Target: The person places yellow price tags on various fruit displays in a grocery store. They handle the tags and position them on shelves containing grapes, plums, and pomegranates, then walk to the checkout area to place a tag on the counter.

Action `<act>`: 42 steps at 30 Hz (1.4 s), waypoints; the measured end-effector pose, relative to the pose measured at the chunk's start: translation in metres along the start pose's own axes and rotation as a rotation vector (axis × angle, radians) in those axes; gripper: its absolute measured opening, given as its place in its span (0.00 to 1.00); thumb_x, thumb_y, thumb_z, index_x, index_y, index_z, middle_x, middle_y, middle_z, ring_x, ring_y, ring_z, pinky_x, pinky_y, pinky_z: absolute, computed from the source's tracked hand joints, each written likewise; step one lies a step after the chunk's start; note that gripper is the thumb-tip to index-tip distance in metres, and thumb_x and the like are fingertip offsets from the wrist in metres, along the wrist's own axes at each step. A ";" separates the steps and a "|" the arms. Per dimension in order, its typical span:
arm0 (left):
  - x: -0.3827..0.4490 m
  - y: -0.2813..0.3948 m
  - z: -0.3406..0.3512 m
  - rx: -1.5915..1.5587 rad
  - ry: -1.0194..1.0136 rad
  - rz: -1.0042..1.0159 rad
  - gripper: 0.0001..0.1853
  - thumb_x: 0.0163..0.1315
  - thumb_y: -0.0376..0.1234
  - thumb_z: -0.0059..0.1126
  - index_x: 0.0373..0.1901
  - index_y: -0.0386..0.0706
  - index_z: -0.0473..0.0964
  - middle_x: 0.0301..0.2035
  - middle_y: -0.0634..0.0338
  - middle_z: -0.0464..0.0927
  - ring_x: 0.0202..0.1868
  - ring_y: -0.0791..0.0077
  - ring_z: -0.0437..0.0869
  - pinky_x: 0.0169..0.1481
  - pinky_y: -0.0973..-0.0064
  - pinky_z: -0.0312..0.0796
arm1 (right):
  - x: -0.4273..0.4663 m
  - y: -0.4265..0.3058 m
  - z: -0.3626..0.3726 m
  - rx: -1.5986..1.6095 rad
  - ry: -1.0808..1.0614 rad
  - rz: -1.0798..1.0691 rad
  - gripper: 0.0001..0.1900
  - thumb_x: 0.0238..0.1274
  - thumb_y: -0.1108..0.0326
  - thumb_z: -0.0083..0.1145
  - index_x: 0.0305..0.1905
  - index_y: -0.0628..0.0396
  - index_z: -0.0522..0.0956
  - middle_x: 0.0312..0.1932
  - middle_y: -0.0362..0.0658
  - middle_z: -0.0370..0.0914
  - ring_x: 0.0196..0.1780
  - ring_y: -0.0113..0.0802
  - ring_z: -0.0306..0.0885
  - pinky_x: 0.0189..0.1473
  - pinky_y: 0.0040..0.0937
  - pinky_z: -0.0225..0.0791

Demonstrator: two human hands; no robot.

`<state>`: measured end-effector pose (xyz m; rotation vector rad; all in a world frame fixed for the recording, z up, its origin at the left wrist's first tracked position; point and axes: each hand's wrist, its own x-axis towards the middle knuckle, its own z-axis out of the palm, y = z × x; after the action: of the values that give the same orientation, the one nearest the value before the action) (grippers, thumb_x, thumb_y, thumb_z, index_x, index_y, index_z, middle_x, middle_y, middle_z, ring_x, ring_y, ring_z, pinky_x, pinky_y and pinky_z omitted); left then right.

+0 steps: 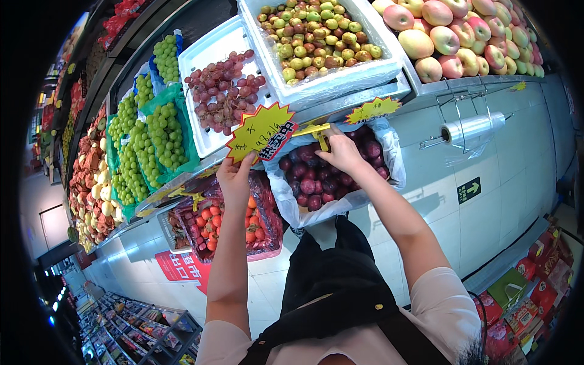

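Note:
My left hand (235, 175) pinches the lower edge of a yellow starburst price sign (255, 134) with a red border and handwriting. With its fingers on a yellow plastic sign clip (315, 130), my right hand (341, 150) reaches over a crate of dark plums (315, 175). The clip's arm meets the sign's right side; whether they are joined is hard to tell. White plastic film (285, 205) lines the plum crate. A second yellow starburst sign (374, 111) stands at the display edge, just beyond my right hand.
Red grapes (223, 91) in a white tray, a foam box of jujubes (319, 39), green grapes (164, 132) and apples (449, 39) fill the display. Persimmons (212, 226) sit in a lower crate at left. A plastic bag roll (474, 129) hangs on a wire rack at right.

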<state>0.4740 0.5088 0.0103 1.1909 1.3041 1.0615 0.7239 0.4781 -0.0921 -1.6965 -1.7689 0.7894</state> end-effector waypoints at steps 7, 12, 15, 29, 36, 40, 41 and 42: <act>0.004 -0.016 0.008 -0.034 -0.011 -0.029 0.12 0.59 0.25 0.60 0.44 0.31 0.74 0.38 0.57 0.81 0.39 0.79 0.81 0.46 0.82 0.71 | 0.006 0.019 -0.023 0.026 -0.157 -0.179 0.30 0.41 0.67 0.68 0.55 0.56 0.71 0.56 0.48 0.68 0.53 0.49 0.72 0.53 0.38 0.69; 0.008 -0.014 0.017 -0.053 -0.014 -0.002 0.12 0.59 0.25 0.60 0.44 0.30 0.74 0.38 0.57 0.81 0.39 0.78 0.81 0.46 0.82 0.71 | 0.005 0.029 -0.020 0.082 -0.230 -0.137 0.29 0.43 0.65 0.67 0.55 0.55 0.70 0.53 0.47 0.73 0.50 0.47 0.75 0.50 0.38 0.70; 0.009 -0.012 0.021 -0.060 -0.020 0.000 0.12 0.59 0.25 0.60 0.44 0.31 0.74 0.39 0.57 0.81 0.40 0.78 0.81 0.47 0.81 0.71 | 0.008 0.037 -0.017 0.067 -0.260 -0.128 0.31 0.44 0.63 0.67 0.57 0.54 0.70 0.49 0.49 0.74 0.47 0.48 0.76 0.48 0.39 0.70; 0.010 -0.008 0.034 -0.029 -0.056 0.028 0.12 0.60 0.24 0.58 0.46 0.32 0.74 0.41 0.56 0.81 0.42 0.76 0.81 0.50 0.78 0.71 | 0.012 0.033 -0.024 0.227 -0.209 -0.133 0.30 0.50 0.57 0.65 0.59 0.52 0.70 0.40 0.50 0.79 0.43 0.46 0.78 0.43 0.36 0.71; 0.009 -0.011 0.040 -0.019 -0.054 -0.001 0.12 0.60 0.24 0.58 0.46 0.32 0.74 0.40 0.56 0.81 0.41 0.76 0.82 0.49 0.79 0.72 | 0.011 0.033 -0.003 0.535 -0.033 -0.091 0.19 0.55 0.68 0.62 0.52 0.58 0.76 0.41 0.45 0.77 0.36 0.31 0.76 0.38 0.26 0.69; 0.011 -0.012 0.043 -0.049 -0.073 0.026 0.13 0.60 0.24 0.58 0.46 0.31 0.74 0.40 0.56 0.81 0.42 0.76 0.81 0.50 0.78 0.72 | 0.011 0.023 0.004 0.721 0.021 -0.055 0.16 0.56 0.73 0.61 0.51 0.59 0.77 0.39 0.39 0.76 0.33 0.18 0.73 0.34 0.19 0.66; 0.013 -0.013 0.043 -0.053 -0.078 0.031 0.13 0.60 0.24 0.58 0.46 0.31 0.74 0.41 0.56 0.80 0.42 0.76 0.81 0.50 0.77 0.72 | 0.011 0.025 0.009 0.721 0.040 -0.054 0.16 0.56 0.73 0.61 0.51 0.59 0.77 0.39 0.39 0.76 0.33 0.18 0.72 0.34 0.19 0.66; 0.014 -0.013 0.043 -0.057 -0.082 0.037 0.13 0.60 0.24 0.57 0.47 0.31 0.73 0.41 0.56 0.80 0.42 0.76 0.81 0.50 0.77 0.72 | 0.011 0.026 0.012 0.721 0.059 -0.056 0.16 0.56 0.74 0.61 0.51 0.59 0.78 0.39 0.38 0.76 0.33 0.17 0.72 0.34 0.18 0.66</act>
<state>0.5157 0.5201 -0.0074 1.2071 1.1856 1.0590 0.7315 0.4895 -0.1192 -1.1634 -1.2566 1.1599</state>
